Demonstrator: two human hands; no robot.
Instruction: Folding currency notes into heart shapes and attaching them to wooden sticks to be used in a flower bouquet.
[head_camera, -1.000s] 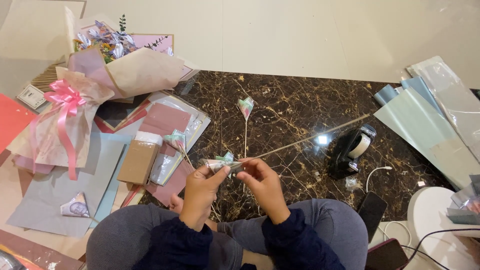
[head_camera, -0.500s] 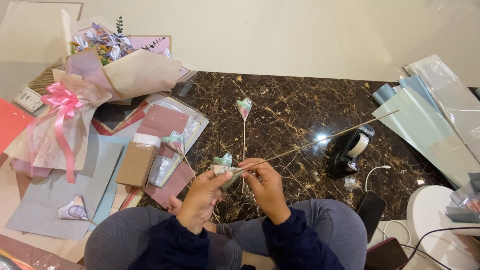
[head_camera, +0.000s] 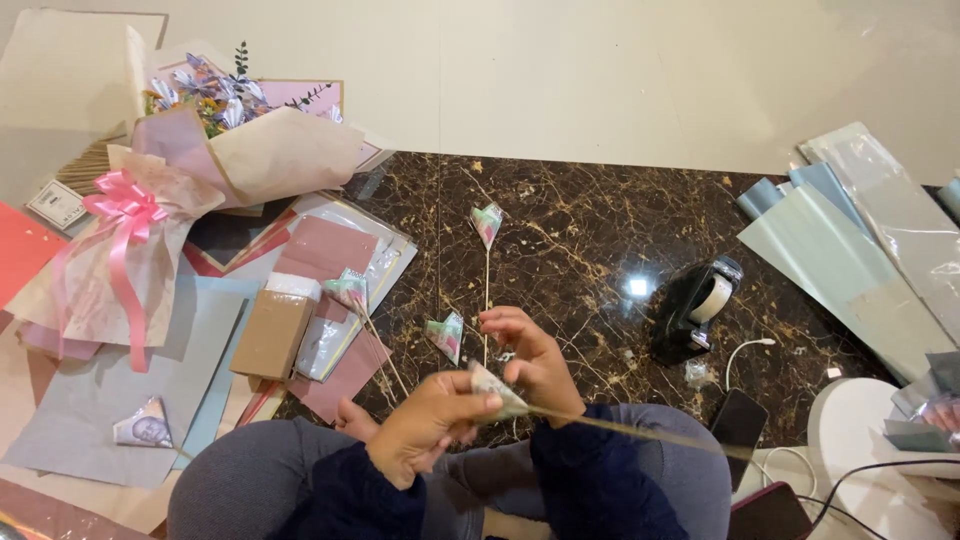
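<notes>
Two hands close together near the lap: left hand (head_camera: 425, 428) pinching a folded paper piece (head_camera: 495, 388) at the end of a thin stick (head_camera: 640, 432), right hand (head_camera: 530, 360) curled just beyond it, fingers bent over the same piece. Stick slanting off to the right across the knee. On the dark marble floor (head_camera: 580, 230) just beyond, two more folded pieces on sticks, one near the hands (head_camera: 446, 335), one farther (head_camera: 487, 222). Farther left, a wrapped bouquet (head_camera: 200, 170) with pink ribbon (head_camera: 125, 215). To the right, a black tape dispenser (head_camera: 695, 305).
</notes>
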